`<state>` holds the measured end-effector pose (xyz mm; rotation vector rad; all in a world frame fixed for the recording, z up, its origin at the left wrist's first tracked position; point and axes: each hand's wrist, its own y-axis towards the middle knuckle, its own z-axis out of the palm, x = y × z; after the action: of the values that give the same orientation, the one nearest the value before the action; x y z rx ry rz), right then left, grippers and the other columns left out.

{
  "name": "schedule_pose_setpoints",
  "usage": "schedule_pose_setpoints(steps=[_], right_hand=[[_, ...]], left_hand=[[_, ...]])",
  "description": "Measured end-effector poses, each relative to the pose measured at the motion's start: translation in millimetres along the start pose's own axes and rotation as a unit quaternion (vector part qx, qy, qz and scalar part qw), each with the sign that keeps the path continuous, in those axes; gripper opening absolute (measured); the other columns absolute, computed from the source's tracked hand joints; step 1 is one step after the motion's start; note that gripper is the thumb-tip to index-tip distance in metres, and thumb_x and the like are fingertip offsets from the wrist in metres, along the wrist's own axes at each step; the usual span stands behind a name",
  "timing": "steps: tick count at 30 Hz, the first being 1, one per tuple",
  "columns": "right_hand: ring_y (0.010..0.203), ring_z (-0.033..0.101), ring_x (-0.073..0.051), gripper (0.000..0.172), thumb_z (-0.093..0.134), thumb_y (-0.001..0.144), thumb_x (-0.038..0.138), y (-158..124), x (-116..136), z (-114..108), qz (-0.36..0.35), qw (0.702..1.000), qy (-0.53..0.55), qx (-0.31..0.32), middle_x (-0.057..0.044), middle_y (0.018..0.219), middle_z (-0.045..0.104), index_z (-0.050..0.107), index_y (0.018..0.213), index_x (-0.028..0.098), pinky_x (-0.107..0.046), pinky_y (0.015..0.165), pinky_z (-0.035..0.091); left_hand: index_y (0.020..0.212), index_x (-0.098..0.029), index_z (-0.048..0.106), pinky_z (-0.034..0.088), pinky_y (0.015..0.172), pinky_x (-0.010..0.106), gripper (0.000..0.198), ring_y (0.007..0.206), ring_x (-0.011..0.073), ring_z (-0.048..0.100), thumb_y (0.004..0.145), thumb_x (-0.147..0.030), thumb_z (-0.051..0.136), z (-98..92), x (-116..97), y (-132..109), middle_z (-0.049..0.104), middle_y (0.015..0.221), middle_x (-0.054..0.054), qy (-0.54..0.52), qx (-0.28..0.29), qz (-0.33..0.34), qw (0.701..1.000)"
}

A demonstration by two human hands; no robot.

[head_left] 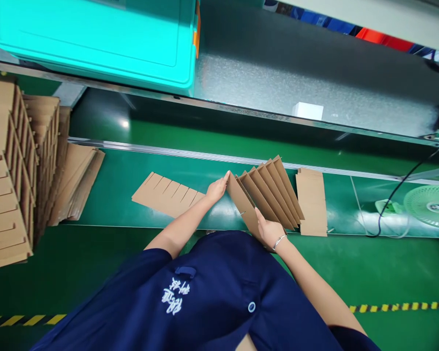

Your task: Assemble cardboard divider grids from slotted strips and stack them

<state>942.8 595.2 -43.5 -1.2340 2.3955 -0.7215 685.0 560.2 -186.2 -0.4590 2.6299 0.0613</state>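
Note:
A set of several brown cardboard divider strips (269, 192) stands fanned out on the green work surface (124, 170). My left hand (216, 189) pinches the far corner of the nearest strip, fingers together. My right hand (269, 230), with a bracelet on the wrist, grips the near end of the same set at the table's front edge. A flat slotted cardboard strip (166, 195) lies just left of my left hand. A pile of flat strips (312, 201) rests right of the fanned set.
Stacks of assembled cardboard grids (10, 170) and flat sheets (76, 180) fill the left end. A teal plastic bin (95, 34) and a small white box (307, 110) sit on the upper shelf. A green fan (429, 204) and black cable (406, 180) are at right.

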Motion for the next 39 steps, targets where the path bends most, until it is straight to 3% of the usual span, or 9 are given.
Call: schedule_pose_setpoints(steps=[11,15,20,25,29,35,39], right_hand=[[0.079,0.067,-0.020,0.057,0.030,0.093,0.023,14.4,-11.0,5.3,0.002,0.999,0.030,0.021,-0.008,0.093,0.070,0.010,0.146,0.022,-0.028,0.068,0.048],[0.085,0.067,-0.021,0.054,0.030,0.093,0.024,35.5,2.6,2.8,0.011,0.998,0.060,-0.006,-0.011,0.102,0.068,0.015,0.144,0.020,-0.029,0.070,0.048],[0.085,0.067,-0.024,0.050,0.030,0.090,0.015,64.1,10.9,-5.0,0.010,0.998,0.057,-0.009,-0.016,0.092,0.069,0.023,0.139,0.009,-0.034,0.071,0.050],[0.088,0.067,-0.023,0.047,0.032,0.086,0.007,68.5,11.4,-12.9,0.002,0.999,0.048,0.022,-0.021,0.098,0.067,0.028,0.133,0.007,-0.035,0.076,0.049],[0.089,0.067,-0.025,0.044,0.030,0.086,0.005,69.2,22.7,-16.7,-0.027,0.998,0.048,0.006,-0.022,0.098,0.066,0.033,0.129,0.006,-0.037,0.076,0.049],[0.095,0.065,-0.025,0.041,0.036,0.085,0.006,89.6,23.3,-6.5,-0.016,0.997,0.059,0.055,-0.022,0.104,0.065,0.038,0.125,0.006,-0.037,0.079,0.048],[0.094,0.065,-0.025,0.038,0.037,0.084,0.005,99.0,27.9,3.9,-0.018,0.996,0.063,0.062,-0.020,0.102,0.067,0.044,0.122,0.007,-0.037,0.078,0.048]], left_hand=[[0.144,-0.019,-0.015,0.045,0.072,0.026,0.081,0.096,0.0203,0.061,0.086,-0.020,0.042,7.5,-2.5,5.3,0.062,0.114,0.009,-0.047,0.018,-0.078,0.996],[0.145,-0.019,-0.011,0.044,0.072,0.027,0.077,0.095,0.0218,0.062,0.086,-0.018,0.039,9.3,-8.2,8.7,0.064,0.112,0.010,-0.039,0.029,-0.077,0.996],[0.146,-0.020,-0.006,0.044,0.073,0.027,0.073,0.095,0.0217,0.061,0.087,-0.018,0.036,7.2,-11.2,9.3,0.062,0.114,0.010,-0.038,0.020,-0.081,0.996],[0.146,-0.021,-0.005,0.044,0.075,0.027,0.072,0.095,0.0211,0.061,0.087,-0.018,0.036,9.0,-11.7,10.0,0.062,0.114,0.009,-0.043,0.013,-0.098,0.994],[0.146,-0.018,-0.009,0.044,0.075,0.029,0.074,0.093,0.0220,0.062,0.087,-0.019,0.036,13.8,-12.1,9.5,0.064,0.110,0.011,-0.046,0.007,-0.116,0.992],[0.144,-0.014,-0.016,0.044,0.072,0.028,0.079,0.087,0.0213,0.062,0.086,-0.019,0.038,17.2,-13.8,8.2,0.066,0.102,0.010,-0.031,-0.005,-0.140,0.990],[0.146,-0.021,-0.007,0.044,0.070,0.027,0.072,0.086,0.0198,0.061,0.088,-0.020,0.036,16.2,-15.4,1.7,0.064,0.103,0.008,0.011,-0.006,-0.110,0.994]])
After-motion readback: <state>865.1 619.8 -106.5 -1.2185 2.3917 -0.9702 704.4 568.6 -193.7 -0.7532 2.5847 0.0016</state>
